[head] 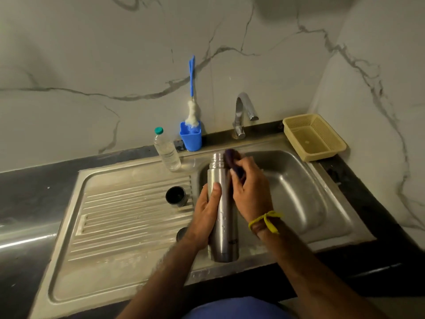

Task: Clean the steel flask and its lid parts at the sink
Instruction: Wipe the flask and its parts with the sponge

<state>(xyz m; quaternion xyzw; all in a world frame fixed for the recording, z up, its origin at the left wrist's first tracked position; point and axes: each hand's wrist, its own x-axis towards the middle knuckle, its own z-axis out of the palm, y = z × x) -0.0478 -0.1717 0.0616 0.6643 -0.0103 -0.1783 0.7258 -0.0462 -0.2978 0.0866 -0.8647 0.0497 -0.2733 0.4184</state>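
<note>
Left hand (208,210) wraps the flask (222,210) mid-frame, steadying it over the sink (299,187); right hand (249,192) pinches a purple scrubber (232,161) against its neck.

One head-worn wide-angle view looks forward and steeply down, near the sink (287,180).

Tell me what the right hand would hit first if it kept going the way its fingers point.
The right hand, holding a purple scrubber, points up-left at the steel flask neck. It would probably meet the flask first; beyond stands the blue holder, though depth is unclear.
</note>
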